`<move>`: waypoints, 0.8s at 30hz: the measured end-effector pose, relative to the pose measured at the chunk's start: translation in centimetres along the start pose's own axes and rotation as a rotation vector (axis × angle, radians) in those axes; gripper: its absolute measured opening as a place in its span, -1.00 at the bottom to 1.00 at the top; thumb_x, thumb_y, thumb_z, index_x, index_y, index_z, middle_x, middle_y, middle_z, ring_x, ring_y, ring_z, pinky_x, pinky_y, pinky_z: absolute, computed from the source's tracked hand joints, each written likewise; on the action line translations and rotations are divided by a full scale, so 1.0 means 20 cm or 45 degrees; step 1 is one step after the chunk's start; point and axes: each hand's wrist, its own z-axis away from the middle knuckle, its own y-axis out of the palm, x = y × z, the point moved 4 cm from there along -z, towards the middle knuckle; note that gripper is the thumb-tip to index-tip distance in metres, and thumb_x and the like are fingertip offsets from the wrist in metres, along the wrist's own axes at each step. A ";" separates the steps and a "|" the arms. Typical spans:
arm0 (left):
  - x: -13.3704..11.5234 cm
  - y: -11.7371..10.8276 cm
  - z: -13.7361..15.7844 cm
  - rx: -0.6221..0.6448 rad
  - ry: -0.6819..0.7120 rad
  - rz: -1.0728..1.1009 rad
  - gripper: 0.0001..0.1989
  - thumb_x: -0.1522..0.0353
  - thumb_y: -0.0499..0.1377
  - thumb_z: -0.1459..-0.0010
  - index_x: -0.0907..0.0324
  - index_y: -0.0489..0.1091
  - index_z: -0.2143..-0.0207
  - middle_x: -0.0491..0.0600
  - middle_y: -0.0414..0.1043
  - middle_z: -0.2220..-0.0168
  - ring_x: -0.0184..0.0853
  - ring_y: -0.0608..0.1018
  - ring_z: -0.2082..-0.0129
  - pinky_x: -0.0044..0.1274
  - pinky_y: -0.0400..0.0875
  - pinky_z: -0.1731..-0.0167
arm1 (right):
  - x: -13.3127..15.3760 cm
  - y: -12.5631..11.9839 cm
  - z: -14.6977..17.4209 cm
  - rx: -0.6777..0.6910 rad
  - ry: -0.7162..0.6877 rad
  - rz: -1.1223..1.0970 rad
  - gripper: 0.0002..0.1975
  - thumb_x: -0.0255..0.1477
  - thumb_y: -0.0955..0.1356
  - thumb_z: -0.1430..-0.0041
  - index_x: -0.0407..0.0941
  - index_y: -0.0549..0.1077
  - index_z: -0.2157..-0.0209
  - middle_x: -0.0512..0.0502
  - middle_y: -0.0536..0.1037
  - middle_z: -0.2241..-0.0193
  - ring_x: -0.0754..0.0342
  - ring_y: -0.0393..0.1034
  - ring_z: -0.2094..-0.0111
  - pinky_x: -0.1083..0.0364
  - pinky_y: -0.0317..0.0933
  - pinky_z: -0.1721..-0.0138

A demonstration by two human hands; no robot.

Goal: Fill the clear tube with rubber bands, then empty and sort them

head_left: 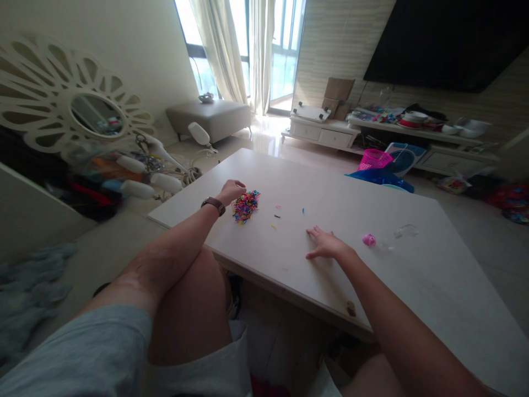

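Note:
My left hand [231, 192], with a brown watch on its wrist, is at the upper left edge of a heap of tiny multicoloured strips [245, 207] on the white table [330, 193]. Its fingers are bent together in a pinch, and whatever lies between them is too small to make out. To the right, my right hand [324, 243] is low over the tabletop with its fingers spread and nothing in them. Between the hands lie single pieces: a pink one [278, 207], a black one [277, 216], a yellow one [273, 226] and a blue one [303, 210].
Right of my right hand are a pink rounded object [368, 240] and a clear plastic piece [406, 231]. A small brown item [351, 308] lies by the near table edge. White lamp heads [165, 182] stand beyond the left side, and a pink basket [375, 159] is behind the table.

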 end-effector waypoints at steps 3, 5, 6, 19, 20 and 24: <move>-0.03 0.02 0.01 -0.002 0.008 -0.122 -0.74 0.41 0.32 0.18 0.29 0.58 0.34 0.06 0.56 0.44 -0.31 0.52 0.44 -0.56 0.34 0.46 | -0.01 0.01 -0.01 -0.022 -0.006 -0.004 0.15 -0.04 0.57 0.16 0.03 0.06 -0.40 -0.34 -0.08 -0.45 -0.33 -0.15 -0.44 -0.34 -0.30 -0.38; -0.04 0.03 0.01 0.028 0.002 -0.162 -0.74 0.41 0.33 0.19 0.29 0.59 0.35 0.05 0.56 0.46 -0.30 0.51 0.44 -0.55 0.33 0.45 | -0.02 0.01 -0.02 -0.022 -0.004 -0.009 0.16 -0.03 0.57 0.18 0.05 0.06 -0.40 -0.34 -0.08 -0.45 -0.35 -0.16 -0.44 -0.35 -0.31 -0.37; -0.04 0.03 0.01 0.043 0.000 -0.161 -0.74 0.41 0.33 0.19 0.28 0.60 0.35 0.05 0.56 0.45 -0.30 0.52 0.43 -0.55 0.33 0.45 | -0.02 0.02 -0.02 -0.018 -0.003 -0.012 0.16 -0.02 0.58 0.18 0.05 0.06 -0.40 -0.34 -0.08 -0.45 -0.36 -0.16 -0.44 -0.36 -0.31 -0.37; -0.06 0.13 -0.02 0.150 -0.017 -0.230 -0.78 0.39 0.30 0.19 0.27 0.60 0.39 0.04 0.53 0.48 -0.28 0.49 0.44 -0.53 0.31 0.42 | 0.00 0.01 0.00 0.002 0.008 0.027 0.14 -0.02 0.56 0.12 0.03 0.05 -0.41 -0.35 -0.09 -0.45 -0.38 -0.18 -0.44 -0.36 -0.29 -0.36; -0.06 0.13 -0.02 0.166 -0.023 -0.243 -0.79 0.39 0.29 0.18 0.27 0.59 0.41 0.03 0.52 0.50 -0.29 0.48 0.45 -0.52 0.30 0.43 | 0.00 0.01 0.00 0.009 0.002 0.022 0.13 -0.02 0.56 0.11 0.02 0.04 -0.41 -0.35 -0.10 -0.45 -0.38 -0.18 -0.44 -0.36 -0.30 -0.36; -0.03 0.14 -0.03 0.254 -0.022 -0.217 -0.87 0.39 0.30 0.21 0.23 0.54 0.50 -0.03 0.40 0.62 -0.32 0.39 0.54 -0.51 0.22 0.51 | 0.00 0.00 0.01 0.020 0.009 0.005 0.13 -0.05 0.56 0.10 0.00 0.03 -0.42 -0.37 -0.12 -0.45 -0.38 -0.19 -0.44 -0.35 -0.32 -0.37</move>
